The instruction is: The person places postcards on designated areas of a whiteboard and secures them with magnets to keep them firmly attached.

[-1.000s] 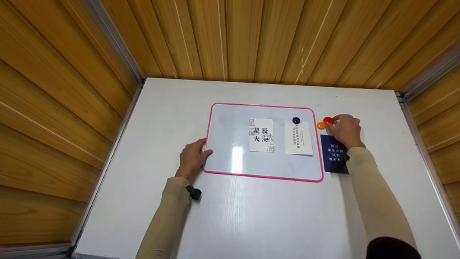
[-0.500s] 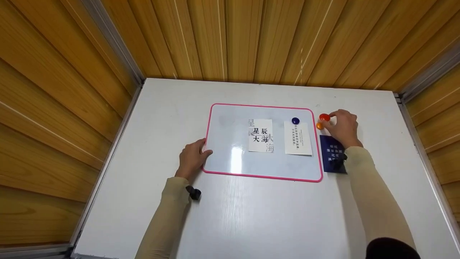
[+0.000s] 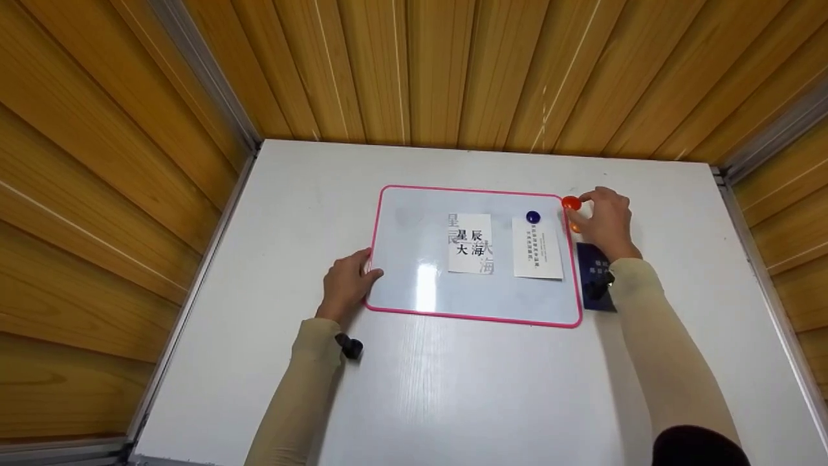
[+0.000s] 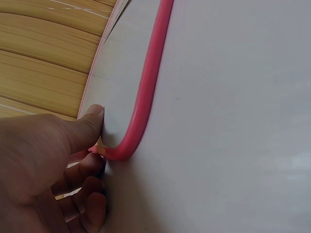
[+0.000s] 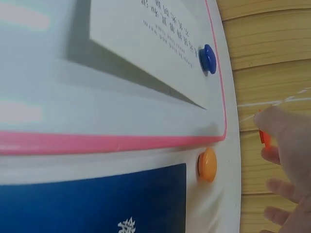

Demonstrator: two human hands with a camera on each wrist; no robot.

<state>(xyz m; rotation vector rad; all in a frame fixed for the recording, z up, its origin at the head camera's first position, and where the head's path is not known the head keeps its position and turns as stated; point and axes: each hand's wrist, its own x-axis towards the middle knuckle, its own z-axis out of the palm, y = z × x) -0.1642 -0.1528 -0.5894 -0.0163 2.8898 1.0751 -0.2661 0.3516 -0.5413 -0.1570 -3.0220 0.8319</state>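
Note:
A whiteboard (image 3: 414,259) with a pink rim lies on the white table. My left hand (image 3: 345,285) grips its left edge, thumb on top and fingers at the side, as the left wrist view shows. Between thumb and fingers my right hand (image 3: 609,220) pinches a red round magnet (image 3: 571,203), raised by the board's upper right corner. Below that hand an orange magnet (image 5: 208,165) sits on the table beside the rim. On the board, a blue magnet (image 3: 533,217) sits at the top of a white card (image 3: 538,252) with printed characters.
Another white card (image 3: 470,244) with large black characters lies mid-board. Right of the board is a dark blue card (image 3: 594,285), partly covered by the right forearm. Wood-panelled walls (image 3: 453,77) stand behind and at both sides.
My right hand has lifted the red magnet from beside the orange one and moved it left and away, to the board's corner. My left hand has stayed on the edge.

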